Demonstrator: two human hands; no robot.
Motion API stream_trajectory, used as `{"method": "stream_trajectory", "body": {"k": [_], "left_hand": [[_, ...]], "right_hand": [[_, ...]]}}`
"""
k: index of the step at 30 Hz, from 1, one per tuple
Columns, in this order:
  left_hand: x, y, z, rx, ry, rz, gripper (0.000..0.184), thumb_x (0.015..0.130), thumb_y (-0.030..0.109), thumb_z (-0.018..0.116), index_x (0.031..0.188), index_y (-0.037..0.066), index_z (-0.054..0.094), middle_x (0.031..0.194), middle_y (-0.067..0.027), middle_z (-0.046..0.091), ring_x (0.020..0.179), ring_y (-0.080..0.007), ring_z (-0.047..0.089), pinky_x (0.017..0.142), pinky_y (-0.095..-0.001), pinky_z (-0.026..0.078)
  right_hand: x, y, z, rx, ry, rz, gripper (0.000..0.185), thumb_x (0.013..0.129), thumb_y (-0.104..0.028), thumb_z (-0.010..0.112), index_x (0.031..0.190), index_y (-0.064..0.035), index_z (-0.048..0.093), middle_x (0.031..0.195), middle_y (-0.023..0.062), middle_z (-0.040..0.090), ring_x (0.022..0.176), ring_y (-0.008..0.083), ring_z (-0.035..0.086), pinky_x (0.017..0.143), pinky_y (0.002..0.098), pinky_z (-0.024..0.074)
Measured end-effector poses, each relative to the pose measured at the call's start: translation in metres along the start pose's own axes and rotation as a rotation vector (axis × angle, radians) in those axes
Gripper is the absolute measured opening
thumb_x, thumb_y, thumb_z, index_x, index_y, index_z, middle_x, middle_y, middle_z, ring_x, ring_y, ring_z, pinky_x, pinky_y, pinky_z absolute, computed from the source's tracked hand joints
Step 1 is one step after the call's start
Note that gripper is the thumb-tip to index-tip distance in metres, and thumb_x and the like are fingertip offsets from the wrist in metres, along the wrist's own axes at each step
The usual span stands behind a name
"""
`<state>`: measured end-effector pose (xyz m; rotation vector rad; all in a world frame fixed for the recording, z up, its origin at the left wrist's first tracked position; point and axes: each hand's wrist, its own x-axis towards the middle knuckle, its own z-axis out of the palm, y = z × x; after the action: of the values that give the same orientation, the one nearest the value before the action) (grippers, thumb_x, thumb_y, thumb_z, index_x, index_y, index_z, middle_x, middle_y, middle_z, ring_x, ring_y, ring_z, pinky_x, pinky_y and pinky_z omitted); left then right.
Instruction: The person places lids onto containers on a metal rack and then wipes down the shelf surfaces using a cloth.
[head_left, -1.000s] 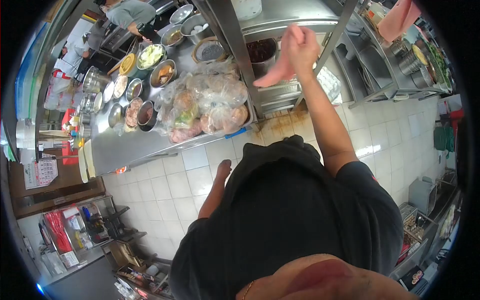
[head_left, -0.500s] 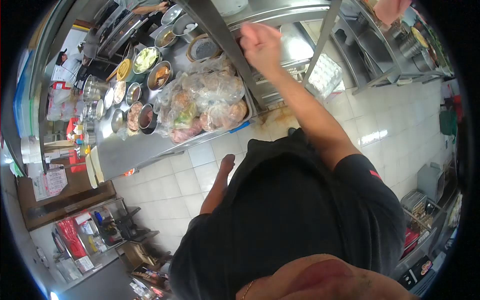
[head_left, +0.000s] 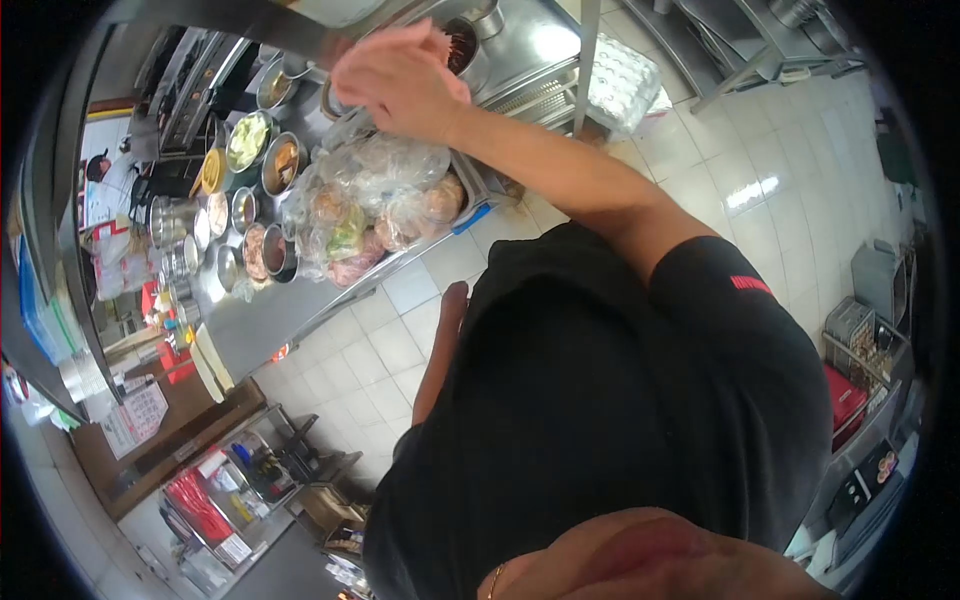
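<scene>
My right hand is closed on a pink cloth, high up in the view beside the metal post. Below it on the steel counter lie clear plastic bags of food, some with meat and one with something green. Just right of the cloth is a pot with dark contents. Low at my left side hangs my left hand, seen edge-on and small, near no object; its fingers cannot be made out.
Bowls of ingredients, one with pale green pieces, line the counter. Egg trays stand beyond a shelf post. A co-worker is at the far left. Drawers and shelves with supplies are at the lower left.
My right hand and the pink cloth have moved left, from beside the dark pot to above the plastic bags. The view has turned, and my left hand stays low.
</scene>
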<state>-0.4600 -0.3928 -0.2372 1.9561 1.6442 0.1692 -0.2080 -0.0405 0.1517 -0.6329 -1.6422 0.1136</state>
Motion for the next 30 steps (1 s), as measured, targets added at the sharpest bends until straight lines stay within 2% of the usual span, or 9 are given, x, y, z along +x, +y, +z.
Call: {"method": "stream_trajectory", "body": {"k": [4,8,14,20,22,23,26,28,30], "left_hand": [[-0.025,-0.006,0.016,0.024,-0.043,-0.089,0.021,0.071,0.007,0.067,0.087,0.002,0.053,0.09,-0.0208,0.058,0.09,-0.0424,0.055,0.077,-0.0488,0.046],[-0.049,-0.007,0.028,0.041,-0.074,-0.146,0.019,0.072,0.007,0.066,0.086,0.002,0.053,0.089,-0.021,0.057,0.089,-0.0425,0.055,0.076,-0.0487,0.046],[-0.063,-0.008,0.03,0.043,-0.107,-0.18,0.017,0.074,0.008,0.064,0.085,0.002,0.053,0.087,-0.0212,0.057,0.088,-0.0427,0.055,0.074,-0.0486,0.046],[-0.046,-0.009,0.011,0.012,-0.13,-0.287,0.014,0.076,0.009,0.063,0.083,0.002,0.053,0.086,-0.0215,0.056,0.086,-0.043,0.055,0.073,-0.0485,0.046],[-0.027,-0.005,-0.01,0.004,-0.077,-0.309,0.014,0.076,0.009,0.062,0.082,0.002,0.053,0.085,-0.0216,0.056,0.086,-0.0431,0.055,0.072,-0.0484,0.046],[-0.021,0.004,-0.023,0.062,0.108,-0.046,0.015,0.083,0.015,0.055,0.081,0.001,0.052,0.079,-0.02,0.054,0.078,-0.0384,0.059,0.066,-0.0446,0.048],[-0.003,-0.014,-0.015,-0.806,0.217,-0.374,0.022,0.09,0.021,0.049,0.085,0.001,0.055,0.079,-0.0157,0.056,0.068,-0.0287,0.062,0.056,-0.0377,0.048],[0.01,0.025,-0.05,-0.529,0.118,-0.418,0.027,0.093,0.025,0.046,0.093,0.0,0.058,0.083,-0.011,0.058,0.064,-0.0193,0.063,0.051,-0.032,0.047],[0.017,0.033,-0.052,-0.687,0.068,-0.603,0.03,0.095,0.026,0.045,0.097,0.0,0.059,0.087,-0.0101,0.059,0.065,-0.018,0.063,0.052,-0.0313,0.047]], "right_hand": [[-0.079,0.024,0.018,0.128,-0.279,0.195,0.032,0.07,0.002,0.06,0.101,-0.0075,0.063,0.101,0.008,0.064,0.096,0.0295,0.061,0.082,0.0388,0.0489],[-0.139,0.045,-0.01,0.219,-0.313,0.327,0.024,0.07,-0.001,0.063,0.094,-0.007,0.065,0.105,0.0088,0.064,0.099,0.0289,0.061,0.083,0.0432,0.0468],[-0.172,0.056,-0.022,-0.093,-0.328,0.447,0.025,0.072,0.001,0.061,0.096,-0.0035,0.065,0.108,0.0111,0.064,0.1,0.031,0.061,0.093,0.0412,0.0452],[-0.215,0.112,-0.013,-0.056,-0.502,0.237,0.027,0.074,-0.003,0.06,0.101,-0.0032,0.066,0.11,0.0125,0.065,0.099,0.0332,0.062,0.086,0.0397,0.0502],[-0.226,0.125,-0.011,0.023,-0.273,0.571,0.021,0.08,-0.002,0.056,0.098,-0.0011,0.066,0.1,0.0124,0.067,0.088,0.0305,0.064,0.076,0.0365,0.0516],[-0.229,0.131,-0.009,0.061,-0.153,0.734,0.018,0.083,-0.001,0.054,0.097,-0.0001,0.065,0.095,0.0123,0.068,0.082,0.0291,0.065,0.072,0.0349,0.0523],[-0.23,0.149,0.0,0.596,0.029,1.218,0.018,0.092,-0.005,0.047,0.087,0.0016,0.063,0.078,0.0103,0.065,0.064,0.0211,0.061,0.059,0.031,0.0484],[-0.215,0.142,-0.008,0.875,0.087,1.403,0.02,0.094,-0.011,0.049,0.08,0.0004,0.058,0.071,0.0083,0.06,0.058,0.0147,0.055,0.05,0.03,0.0429],[-0.223,0.157,-0.001,0.985,0.066,1.449,0.016,0.091,-0.01,0.052,0.079,0.0,0.056,0.068,0.009,0.059,0.057,0.0159,0.054,0.049,0.0311,0.0419]]}}
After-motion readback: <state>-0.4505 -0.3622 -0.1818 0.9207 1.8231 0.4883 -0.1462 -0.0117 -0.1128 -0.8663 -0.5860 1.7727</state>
